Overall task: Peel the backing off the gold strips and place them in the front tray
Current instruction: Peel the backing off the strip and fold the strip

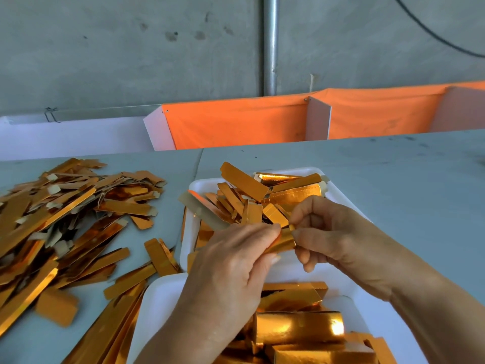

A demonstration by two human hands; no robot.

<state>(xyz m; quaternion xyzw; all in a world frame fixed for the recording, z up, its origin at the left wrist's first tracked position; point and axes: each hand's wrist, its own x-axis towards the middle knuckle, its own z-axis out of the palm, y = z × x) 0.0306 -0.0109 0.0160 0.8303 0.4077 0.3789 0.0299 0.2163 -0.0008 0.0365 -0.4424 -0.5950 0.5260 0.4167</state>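
Small workshop or factory packing bench, manual piecework. Bare concrete wall (131, 48) with a metal pipe (270, 43) running up it and a loose black cable (433, 35), plain grey worktable (367, 166) marked with scuffs, orange cloth bins (236, 124) split by white dividers (318, 119) along its far edge. Bulk heap of gold strips (65, 219) loose on the table plus two white trays (338, 195) filled with more of them points to batch hand-assembly, not a home or office.
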